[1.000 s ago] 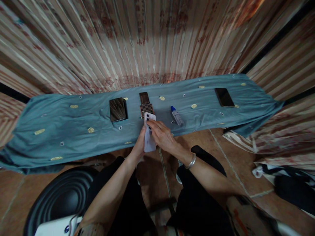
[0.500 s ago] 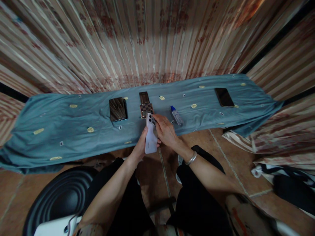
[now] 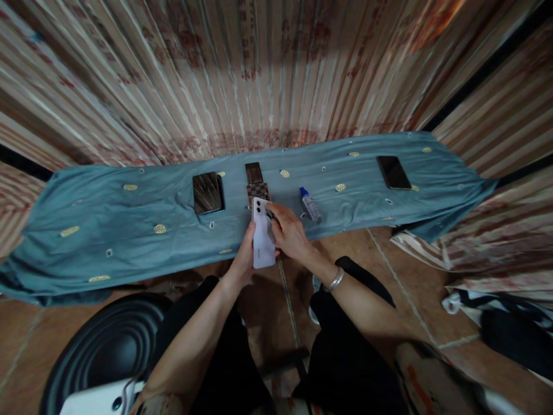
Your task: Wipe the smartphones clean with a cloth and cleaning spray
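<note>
A white phone with its back and camera lenses facing up is held by my left hand from underneath, above the front edge of the blue cloth. My right hand grips the phone's right side, fingertips near the upper right corner by the lenses. I wear a silver bangle on the right wrist. Just beyond the white phone lie a checkered phone case and a dark phone.
On the cloth also lie a dark tablet-like device, a small bottle with a blue cap and a black phone at the far right. Striped curtains hang behind. A black ribbed round object sits at lower left.
My right hand slid from lying across the phone's back to its right edge and upper corner. The phone tilted a little, then squared up again. The items on the cloth stayed put.
</note>
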Demonstrator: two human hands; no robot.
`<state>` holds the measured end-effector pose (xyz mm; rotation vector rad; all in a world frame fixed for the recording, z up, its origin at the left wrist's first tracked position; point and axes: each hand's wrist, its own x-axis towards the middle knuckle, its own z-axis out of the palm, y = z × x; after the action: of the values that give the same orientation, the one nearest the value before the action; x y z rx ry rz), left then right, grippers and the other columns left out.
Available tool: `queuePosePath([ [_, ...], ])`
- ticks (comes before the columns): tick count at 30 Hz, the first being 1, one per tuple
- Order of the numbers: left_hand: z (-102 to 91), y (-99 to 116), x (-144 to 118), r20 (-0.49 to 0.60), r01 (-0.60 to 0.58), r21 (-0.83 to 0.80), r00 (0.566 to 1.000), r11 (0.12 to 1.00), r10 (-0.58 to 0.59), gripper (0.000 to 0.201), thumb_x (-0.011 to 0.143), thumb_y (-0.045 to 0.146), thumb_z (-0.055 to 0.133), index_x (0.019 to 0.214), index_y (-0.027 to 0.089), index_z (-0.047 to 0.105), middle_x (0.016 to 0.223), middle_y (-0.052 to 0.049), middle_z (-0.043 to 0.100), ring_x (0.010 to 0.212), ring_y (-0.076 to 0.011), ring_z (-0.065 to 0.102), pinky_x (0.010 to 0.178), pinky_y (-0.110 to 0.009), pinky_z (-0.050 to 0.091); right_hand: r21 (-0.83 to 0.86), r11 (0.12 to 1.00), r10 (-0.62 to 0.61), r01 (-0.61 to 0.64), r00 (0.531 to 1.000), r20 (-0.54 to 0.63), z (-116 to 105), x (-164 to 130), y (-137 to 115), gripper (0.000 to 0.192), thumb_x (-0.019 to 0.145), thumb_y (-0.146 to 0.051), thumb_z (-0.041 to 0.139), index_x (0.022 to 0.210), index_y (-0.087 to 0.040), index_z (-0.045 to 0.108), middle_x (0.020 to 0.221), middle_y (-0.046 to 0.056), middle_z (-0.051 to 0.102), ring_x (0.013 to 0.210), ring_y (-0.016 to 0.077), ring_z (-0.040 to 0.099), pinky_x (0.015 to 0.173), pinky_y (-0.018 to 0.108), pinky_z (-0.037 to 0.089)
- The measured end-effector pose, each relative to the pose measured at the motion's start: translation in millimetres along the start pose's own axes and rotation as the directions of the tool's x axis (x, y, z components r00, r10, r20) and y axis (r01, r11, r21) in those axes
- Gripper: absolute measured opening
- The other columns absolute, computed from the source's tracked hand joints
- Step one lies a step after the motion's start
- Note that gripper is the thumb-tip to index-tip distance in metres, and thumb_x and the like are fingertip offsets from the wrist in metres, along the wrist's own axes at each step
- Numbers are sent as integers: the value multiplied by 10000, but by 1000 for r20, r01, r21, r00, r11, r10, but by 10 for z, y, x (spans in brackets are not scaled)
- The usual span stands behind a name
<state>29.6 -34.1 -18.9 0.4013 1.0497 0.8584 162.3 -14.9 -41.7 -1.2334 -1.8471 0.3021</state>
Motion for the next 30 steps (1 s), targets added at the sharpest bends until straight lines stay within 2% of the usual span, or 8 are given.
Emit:
queuePosePath([
  [4, 77, 52, -28, -84, -86, -55, 993, 995, 82, 443, 995, 407, 374, 1285, 163, 603, 1065, -75, 760, 949, -197, 724, 888, -314, 570, 15, 999, -34, 33, 999, 36, 24, -41, -107, 455, 924, -107, 386, 1350, -155, 539, 1325, 146, 620, 1238, 256, 556, 1093, 483, 452],
  [8, 73, 69, -6, -84, -116, -74, 990, 990, 110, 453, 1000, 401, 365, 1313, 170, 597, 1149, -71, 742, 1090, -197, 687, 965, -282, 533, 42, 998, -56, 53, 995, 85, 26, -71, -218, 490, 913, -80, 384, 1374, -156, 532, 1325, 144, 617, 1239, 255, 552, 1101, 480, 451],
  [13, 50, 55, 33, -90, -126, -79, 989, 989, 119, 458, 1001, 393, 373, 1295, 129, 605, 1117, -92, 749, 1124, -200, 674, 987, -277, 523, 49, 996, -84, 80, 992, 95, 2, -84, -298, 486, 924, -73, 371, 1371, -163, 539, 1318, 132, 629, 1230, 240, 570, 1088, 457, 472],
  [17, 67, 14, 44, -64, -130, -69, 990, 989, 125, 409, 999, 381, 380, 1232, 181, 650, 1133, -62, 746, 1183, -194, 644, 1008, -268, 512, 58, 992, -113, 109, 991, 75, -14, -77, -291, 466, 934, -78, 369, 1367, -127, 534, 1337, 158, 618, 1269, 248, 555, 1100, 457, 463],
  [21, 73, -24, 58, -49, -156, -55, 987, 986, 153, 392, 995, 360, 387, 1235, 199, 651, 1173, -60, 730, 1224, -186, 619, 1006, -249, 510, 56, 992, -118, 115, 991, 63, -21, -71, -261, 484, 936, -81, 362, 1393, -149, 506, 1363, 148, 602, 1312, 233, 525, 1126, 470, 440],
  [26, 50, -31, 75, -25, -146, -39, 989, 988, 145, 428, 994, 414, 363, 1240, 221, 654, 1134, -72, 742, 1203, -219, 636, 977, -296, 546, 59, 989, -140, 136, 988, 66, -11, -87, -263, 480, 950, -105, 355, 1399, -173, 507, 1355, 128, 613, 1311, 219, 528, 1117, 466, 454],
  [30, 45, -10, 64, -67, -137, -54, 989, 989, 134, 442, 1000, 429, 354, 1243, 206, 648, 1117, -71, 745, 1200, -209, 637, 975, -284, 546, 74, 989, -137, 130, 987, 90, -16, -99, -314, 463, 957, -96, 367, 1386, -175, 522, 1343, 125, 623, 1306, 224, 537, 1123, 460, 443],
])
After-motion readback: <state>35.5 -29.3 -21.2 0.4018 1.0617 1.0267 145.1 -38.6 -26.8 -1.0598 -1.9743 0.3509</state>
